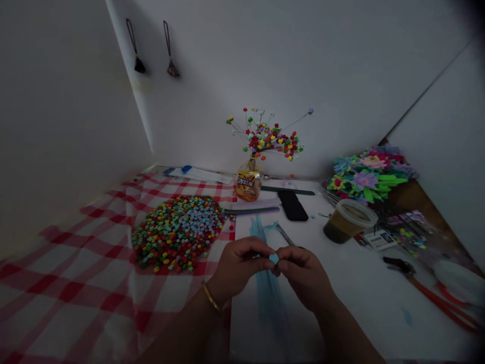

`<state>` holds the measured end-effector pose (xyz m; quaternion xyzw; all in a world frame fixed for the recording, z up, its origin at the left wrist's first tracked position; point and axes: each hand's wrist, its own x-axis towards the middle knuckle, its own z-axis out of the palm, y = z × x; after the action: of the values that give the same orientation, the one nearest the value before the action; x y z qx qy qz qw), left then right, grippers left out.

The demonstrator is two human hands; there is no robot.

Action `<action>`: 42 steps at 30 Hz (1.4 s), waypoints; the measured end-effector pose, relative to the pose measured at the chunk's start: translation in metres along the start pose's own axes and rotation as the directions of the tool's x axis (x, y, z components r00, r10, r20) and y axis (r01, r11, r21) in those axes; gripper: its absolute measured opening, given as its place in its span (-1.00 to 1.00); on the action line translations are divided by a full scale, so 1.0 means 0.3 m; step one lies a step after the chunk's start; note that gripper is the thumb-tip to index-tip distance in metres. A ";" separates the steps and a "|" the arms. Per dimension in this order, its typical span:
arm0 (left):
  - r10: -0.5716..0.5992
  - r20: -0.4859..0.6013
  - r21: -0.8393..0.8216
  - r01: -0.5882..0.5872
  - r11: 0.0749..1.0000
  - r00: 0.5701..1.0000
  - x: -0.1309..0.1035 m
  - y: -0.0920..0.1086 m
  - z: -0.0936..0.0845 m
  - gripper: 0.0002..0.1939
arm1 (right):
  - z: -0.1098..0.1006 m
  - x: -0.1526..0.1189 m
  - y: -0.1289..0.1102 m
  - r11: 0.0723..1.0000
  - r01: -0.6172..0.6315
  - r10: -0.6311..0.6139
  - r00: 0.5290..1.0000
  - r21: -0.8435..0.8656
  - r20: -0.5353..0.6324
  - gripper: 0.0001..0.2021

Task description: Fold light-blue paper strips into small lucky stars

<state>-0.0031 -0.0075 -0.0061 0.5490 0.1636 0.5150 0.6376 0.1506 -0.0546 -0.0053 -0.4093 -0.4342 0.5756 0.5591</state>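
Between the fingertips of both hands is a small light-blue folded paper star (274,259). My left hand (242,263), with a gold bangle at the wrist, pinches it from the left. From the other side, my right hand (305,273) has its thumb and fingers closed on the star too. Beneath the hands lie several long light-blue paper strips (265,298) on the white work surface. To the left spreads a large pile of many-coloured paper stars (178,232). Scissors (284,233) lie just beyond my right hand, their handles partly hidden by it.
A yellow-labelled jar (249,184) holds star-tipped stems at the back. Near it lies a black phone (292,205). On the right are a lidded tub (349,221), pliers with orange handles (432,293) and a heap of fuzzy flowers (369,174). A red-checked cloth (94,283) covers the left side.
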 end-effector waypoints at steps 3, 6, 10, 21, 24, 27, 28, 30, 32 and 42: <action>-0.055 -0.004 -0.084 0.054 0.995 0.998 0.000 -0.001 0.007 -0.84 | -0.002 -0.005 0.001 0.999 0.028 -0.028 1.000 -0.014 0.010 -0.86; -0.079 -0.011 -0.108 0.077 0.991 0.997 0.000 -0.001 0.009 -0.83 | 0.000 -0.006 0.003 0.997 0.058 -0.058 0.998 -0.048 -0.004 -0.85; -0.044 -0.001 -0.008 0.044 0.999 0.999 -0.002 0.003 0.003 -0.85 | 0.002 -0.005 0.004 0.997 0.059 -0.061 0.998 -0.059 -0.029 -0.85; 0.032 0.031 0.150 -0.036 0.988 0.999 -0.005 0.003 -0.003 -0.89 | 0.001 0.000 -0.003 0.999 0.018 -0.019 1.000 -0.031 -0.013 -0.87; 0.015 0.073 0.172 -0.027 0.985 0.997 -0.006 0.001 -0.009 -0.91 | 0.005 0.002 -0.006 0.999 -0.004 0.003 1.000 -0.032 -0.017 -0.87; -0.019 0.120 0.151 0.001 0.989 0.993 -0.005 0.001 -0.012 -0.90 | 0.008 0.002 -0.008 0.999 -0.014 0.014 1.000 -0.037 -0.010 -0.87; -0.025 0.120 0.164 0.005 0.986 0.992 -0.004 0.002 -0.012 -0.90 | 0.008 0.002 -0.008 0.999 -0.015 0.014 1.000 -0.045 -0.011 -0.87; -0.031 0.104 0.203 0.009 0.979 0.994 -0.004 0.004 -0.009 -0.90 | 0.009 0.000 -0.008 0.998 -0.017 0.016 1.000 -0.055 -0.025 -0.86; -0.034 0.085 0.174 0.018 0.984 0.996 -0.003 0.004 -0.003 -0.91 | 0.009 -0.001 -0.008 0.999 -0.020 0.018 0.999 -0.040 -0.035 -0.85; 0.010 0.075 0.158 -0.022 0.987 0.997 -0.005 -0.008 -0.006 -0.86 | -0.007 0.001 0.001 0.995 0.025 -0.027 0.999 -0.098 -0.017 -0.84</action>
<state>-0.0040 -0.0074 -0.0095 0.6180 0.1761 0.4849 0.5933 0.1526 -0.0541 -0.0061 -0.4358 -0.4621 0.5425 0.5497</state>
